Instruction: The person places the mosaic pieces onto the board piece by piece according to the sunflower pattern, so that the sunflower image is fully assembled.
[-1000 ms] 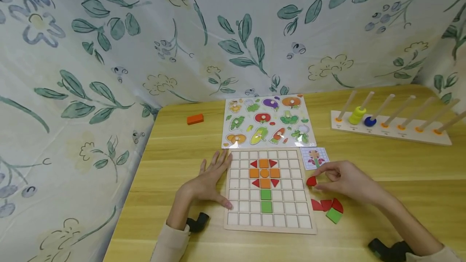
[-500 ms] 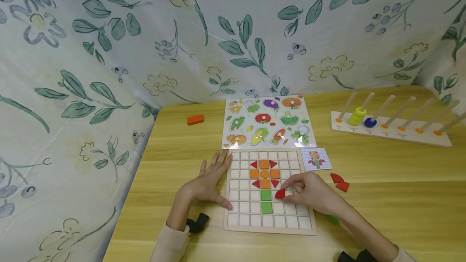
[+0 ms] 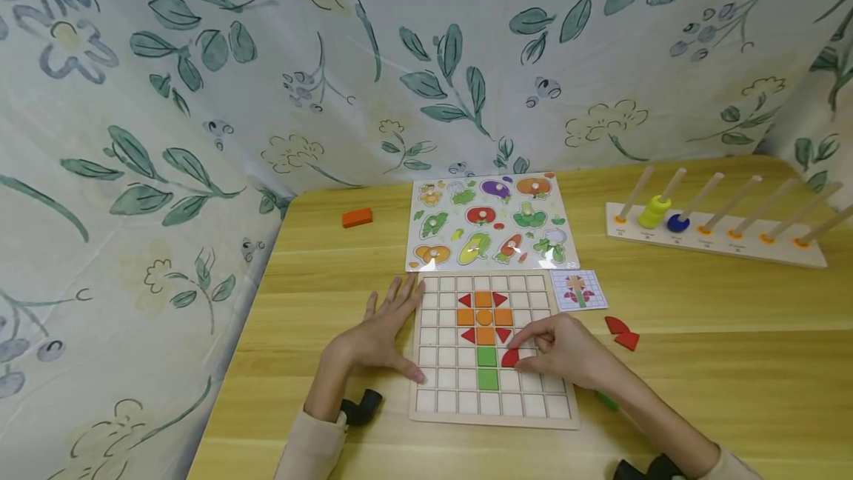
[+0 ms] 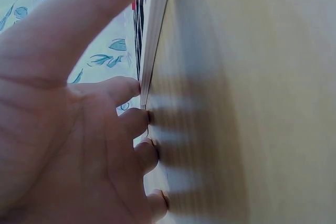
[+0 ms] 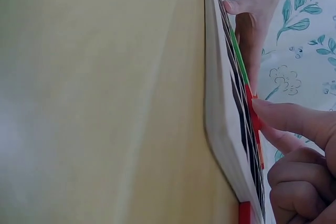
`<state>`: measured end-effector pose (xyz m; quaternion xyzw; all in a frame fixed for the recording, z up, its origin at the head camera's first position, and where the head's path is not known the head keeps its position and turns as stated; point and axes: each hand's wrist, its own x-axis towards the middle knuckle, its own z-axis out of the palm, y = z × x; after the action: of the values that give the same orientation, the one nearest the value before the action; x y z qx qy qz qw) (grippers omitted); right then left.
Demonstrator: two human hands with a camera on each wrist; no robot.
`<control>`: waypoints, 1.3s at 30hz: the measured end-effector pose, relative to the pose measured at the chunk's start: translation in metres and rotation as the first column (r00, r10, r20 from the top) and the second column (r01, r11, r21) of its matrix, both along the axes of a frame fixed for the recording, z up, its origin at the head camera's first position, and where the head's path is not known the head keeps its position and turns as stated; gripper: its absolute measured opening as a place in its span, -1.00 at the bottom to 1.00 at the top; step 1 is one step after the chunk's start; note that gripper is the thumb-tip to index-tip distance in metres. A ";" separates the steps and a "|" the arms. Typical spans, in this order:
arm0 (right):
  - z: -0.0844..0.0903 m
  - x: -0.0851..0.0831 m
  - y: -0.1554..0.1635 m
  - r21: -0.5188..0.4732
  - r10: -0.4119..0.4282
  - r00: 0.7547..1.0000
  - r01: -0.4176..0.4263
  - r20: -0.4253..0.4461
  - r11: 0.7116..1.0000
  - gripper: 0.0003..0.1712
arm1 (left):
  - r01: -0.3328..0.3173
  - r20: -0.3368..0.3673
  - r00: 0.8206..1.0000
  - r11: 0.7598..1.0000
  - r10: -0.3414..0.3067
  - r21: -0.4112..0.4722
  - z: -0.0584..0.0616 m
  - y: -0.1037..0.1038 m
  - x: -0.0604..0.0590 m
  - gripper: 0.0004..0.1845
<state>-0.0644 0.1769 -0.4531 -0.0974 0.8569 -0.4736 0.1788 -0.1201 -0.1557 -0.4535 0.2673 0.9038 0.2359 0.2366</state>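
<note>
A wooden grid board (image 3: 460, 398) lies on the table and bears a flower of orange and red pieces over two green squares (image 3: 487, 367). My right hand (image 3: 533, 352) pinches a red quarter-round piece (image 3: 511, 358) and sets it down in the cell right of the upper green square. In the right wrist view, its fingertips (image 5: 262, 107) press that red piece (image 5: 253, 116) against the board (image 5: 220, 114). My left hand (image 3: 393, 317) lies flat on the table with fingers spread. Its fingertips (image 4: 137, 121) touch the board's left edge (image 4: 157, 30).
Two red pieces (image 3: 620, 332) lie right of the board, and a green piece (image 3: 605, 398) shows beside my right forearm. A pattern card (image 3: 578, 290), a vegetable puzzle (image 3: 489, 224), an orange block (image 3: 357, 218) and a peg stacker (image 3: 716, 235) stand farther back.
My right hand carried the red piece from the table at the board's right onto the grid, then lowered it into the cell beside the green square. The left hand stayed still.
</note>
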 end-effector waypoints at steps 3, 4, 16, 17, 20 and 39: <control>-0.001 -0.001 -0.001 -0.001 0.009 1.000 -0.009 -0.006 1.000 -0.79 | -0.003 -0.003 1.000 1.000 0.003 -0.019 0.001 0.001 0.000 0.59; -0.001 -0.001 -0.001 0.001 0.012 1.000 -0.012 -0.009 1.000 -0.79 | -0.003 -0.004 1.000 1.000 0.003 -0.023 0.002 0.001 0.000 0.58; -0.001 -0.001 -0.001 -0.001 0.020 1.000 -0.020 -0.008 1.000 -0.80 | -0.002 -0.007 1.000 1.000 0.002 -0.031 0.003 0.001 0.000 0.57; -0.001 -0.001 -0.001 -0.003 0.020 1.000 -0.021 -0.007 1.000 -0.79 | -0.002 -0.007 1.000 1.000 0.002 -0.031 0.003 0.000 0.000 0.57; -0.001 -0.001 0.004 0.002 0.015 1.000 -0.015 0.011 1.000 -0.77 | -0.005 -0.004 1.000 1.000 0.004 -0.028 0.003 0.000 0.001 0.57; 0.007 0.009 0.121 0.192 -0.255 0.966 0.256 -0.030 0.947 -0.48 | -0.003 0.004 1.000 1.000 0.003 -0.008 0.002 0.001 0.001 0.57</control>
<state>-0.0557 0.2981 -0.4466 0.0313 0.9049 -0.4065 0.1226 -0.1193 -0.1550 -0.4515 0.2645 0.9048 0.2330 0.2390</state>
